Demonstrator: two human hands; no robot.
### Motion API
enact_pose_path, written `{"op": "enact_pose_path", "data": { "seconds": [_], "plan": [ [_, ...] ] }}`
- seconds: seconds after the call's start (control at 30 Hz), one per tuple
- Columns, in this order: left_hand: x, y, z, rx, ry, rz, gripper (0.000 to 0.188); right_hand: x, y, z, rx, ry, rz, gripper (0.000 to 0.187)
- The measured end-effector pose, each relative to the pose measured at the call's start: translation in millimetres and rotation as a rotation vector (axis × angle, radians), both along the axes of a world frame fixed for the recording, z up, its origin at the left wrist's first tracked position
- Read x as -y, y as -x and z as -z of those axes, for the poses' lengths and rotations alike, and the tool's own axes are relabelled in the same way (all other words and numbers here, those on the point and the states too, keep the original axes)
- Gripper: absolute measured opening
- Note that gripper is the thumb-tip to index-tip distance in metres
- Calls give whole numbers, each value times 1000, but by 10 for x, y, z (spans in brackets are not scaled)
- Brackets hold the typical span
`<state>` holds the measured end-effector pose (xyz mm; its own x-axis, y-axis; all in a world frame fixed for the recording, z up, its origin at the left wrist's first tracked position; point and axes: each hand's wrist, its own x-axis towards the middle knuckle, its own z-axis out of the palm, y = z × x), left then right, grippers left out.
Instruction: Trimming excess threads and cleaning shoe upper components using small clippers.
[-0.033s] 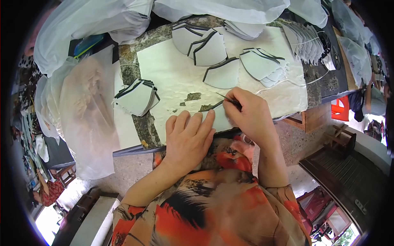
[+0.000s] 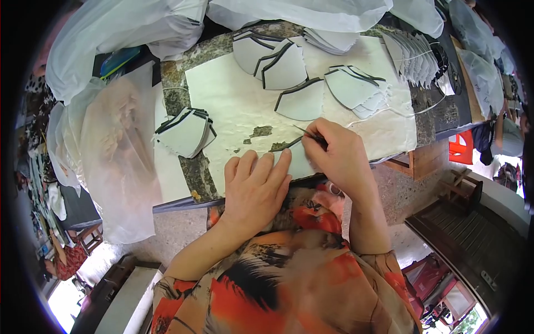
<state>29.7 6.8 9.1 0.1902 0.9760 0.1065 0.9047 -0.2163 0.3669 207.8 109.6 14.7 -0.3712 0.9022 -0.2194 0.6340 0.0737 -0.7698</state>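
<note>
A white curved piece with a black edging strip (image 2: 300, 161) lies at the table's near edge, partly hidden under both hands. My left hand (image 2: 255, 183) presses down on it, fingers stretched out and slightly spread. At its right side my right hand (image 2: 336, 153) is closed round a thin dark pointed tool (image 2: 311, 135), whose tip points up and left just above the black strip. Most of the tool is inside the fingers, so its exact kind is hidden. Beyond the hands lies a similar black-edged piece (image 2: 300, 103).
A pale worn sheet (image 2: 228, 94) covers the table. Stacked black-edged pieces sit at left (image 2: 186, 133), far middle (image 2: 283, 67) and right (image 2: 356, 89). A tied bundle of grey pieces (image 2: 411, 58) stands far right with a white cord (image 2: 400, 113). Plastic bags (image 2: 119, 150) crowd the left and far sides.
</note>
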Motion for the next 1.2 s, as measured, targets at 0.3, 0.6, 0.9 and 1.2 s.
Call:
{"op": "enact_pose_path", "data": {
  "seconds": [0.3,0.6,0.9,1.2],
  "plan": [
    [-85,-53,-58,-58,25,31,51,-39,-20,-4,21,-31,30,17],
    [-176,-119,-125,-97,74,54,57,-93,-39,-2,49,-21,69,17],
    [-229,-150,-150,-149,111,73,61,-104,-64,4,28,-17,89,18],
    [-230,-156,-161,-140,126,66,61,-69,-87,34,59,-89,59,15]
  ]
}}
